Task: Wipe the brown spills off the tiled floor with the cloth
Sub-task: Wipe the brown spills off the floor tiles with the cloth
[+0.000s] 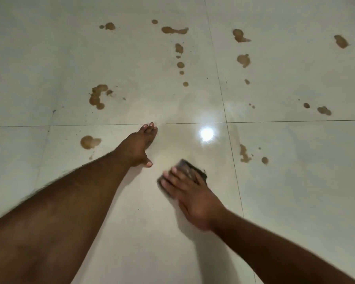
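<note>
Both hands flat: right (190, 193) on cloth (190, 169), left (140, 146) on floor (295, 181)

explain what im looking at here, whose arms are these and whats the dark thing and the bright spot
This is one picture from a camera worn on a person's head, looking down at a pale tiled floor. The arms are that person's own; there is no machine. The left hand rests flat on the floor, fingers straight, as a prop. The right hand presses a dark cloth to the floor, blurred as if mid-wipe. Brown spills dot the tiles farther out and to both sides. The bright spot looks like a lamp reflected in the glossy tile.
</note>
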